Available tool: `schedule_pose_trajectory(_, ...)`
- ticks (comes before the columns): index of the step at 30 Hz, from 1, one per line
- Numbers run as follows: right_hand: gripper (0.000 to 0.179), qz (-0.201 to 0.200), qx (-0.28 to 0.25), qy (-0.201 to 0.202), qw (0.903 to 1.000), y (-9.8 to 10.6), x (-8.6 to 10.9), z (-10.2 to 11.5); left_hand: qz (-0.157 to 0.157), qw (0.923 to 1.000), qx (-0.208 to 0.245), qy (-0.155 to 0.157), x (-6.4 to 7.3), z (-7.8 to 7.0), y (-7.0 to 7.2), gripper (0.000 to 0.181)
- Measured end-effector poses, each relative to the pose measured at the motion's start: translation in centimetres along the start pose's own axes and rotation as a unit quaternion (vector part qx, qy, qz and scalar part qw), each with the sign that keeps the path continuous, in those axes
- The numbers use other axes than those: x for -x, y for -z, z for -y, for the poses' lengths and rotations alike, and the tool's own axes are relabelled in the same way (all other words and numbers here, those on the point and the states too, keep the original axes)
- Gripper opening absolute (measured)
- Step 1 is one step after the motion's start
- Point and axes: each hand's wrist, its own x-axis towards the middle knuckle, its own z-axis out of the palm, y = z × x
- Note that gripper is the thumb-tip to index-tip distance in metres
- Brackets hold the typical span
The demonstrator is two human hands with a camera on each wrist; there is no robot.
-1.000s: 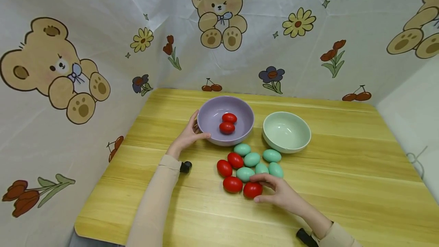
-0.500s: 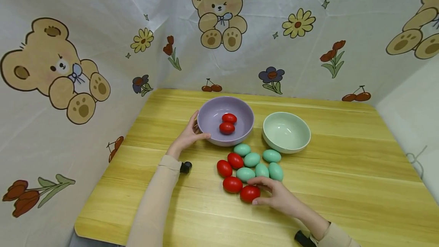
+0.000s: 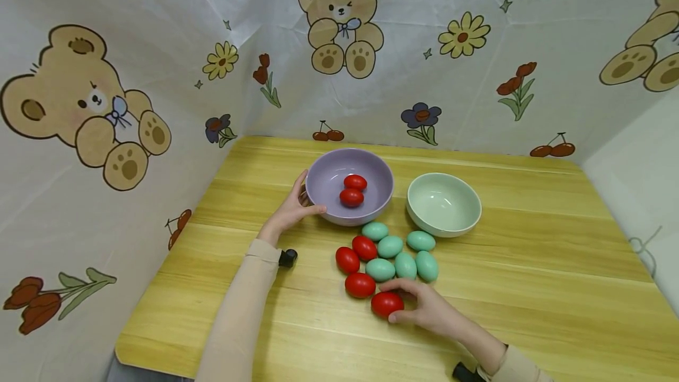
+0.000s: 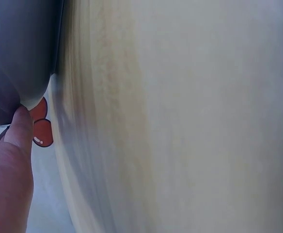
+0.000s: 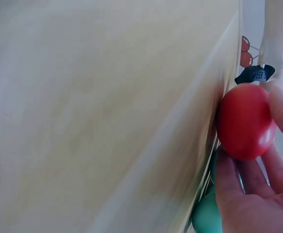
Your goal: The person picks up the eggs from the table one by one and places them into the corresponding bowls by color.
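A purple bowl point(image 3: 323, 173) stands at the back of the table with two red eggs point(image 3: 352, 197) inside. My left hand point(image 3: 290, 211) holds its left side, thumb near the front rim and fingers round the outer wall. Closer to me, my right hand point(image 3: 427, 309) grips another red egg point(image 3: 384, 304) between thumb and fingers. In the right wrist view that red egg point(image 5: 244, 121) has the thumb on one side and the fingertips on the other. Three more red eggs point(image 3: 360, 285) lie left of the right hand, beside several mint-green eggs point(image 3: 390, 247).
A pale green bowl point(image 3: 444, 208) with nothing in it stands right of the purple one. The wooden table point(image 3: 551, 264) runs back to a hanging cloth point(image 3: 392, 105) printed with bears and flowers, which also covers the left side.
The gripped red egg has moved slightly toward me and left, away from the green eggs, with my right hand following. My left hand and the purple bowl have stayed put.
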Motion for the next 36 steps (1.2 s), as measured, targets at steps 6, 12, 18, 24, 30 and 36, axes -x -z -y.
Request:
schedule_pose_trajectory(6, 0.046, 0.032, -0.027, 0.0, 0.9991, 0.0, -0.1, 0.0, 0.002, 0.9999, 0.005, -0.014, -0.1, 0.2, 0.0, 0.106)
schedule_pose_trajectory(12, 0.046, 0.046, -0.005, -0.024, 0.9986, 0.2, -0.2, 0.3, 0.003, 0.9997, 0.011, -0.02, -0.2, 0.3, 0.1, 0.106)
schedule_pose_trajectory(18, 0.046, 0.052, 0.033, -0.05, 0.9969, 0.2, -0.1, 0.6, 0.001, 0.9999, 0.009, -0.012, -0.1, 0.2, 0.1, 0.105)
schedule_pose_trajectory(24, 0.044, 0.051, 0.039, -0.04, 0.9971, 0.3, 0.1, 0.5, -0.017, 0.9997, 0.0, -0.014, -0.9, 2.4, 0.5, 0.106)
schedule_pose_trajectory(30, 0.044, 0.046, 0.034, -0.041, 0.9975, 0.7, 0.2, 0.8, -0.021, 0.9997, -0.004, -0.013, -1.1, 2.6, 0.5, 0.107)
schedule_pose_trajectory(36, 0.046, 0.042, 0.012, -0.043, 0.9981, 1.7, -0.2, 1.3, -0.013, 0.9999, 0.008, -0.001, -0.7, 1.4, 0.4, 0.108)
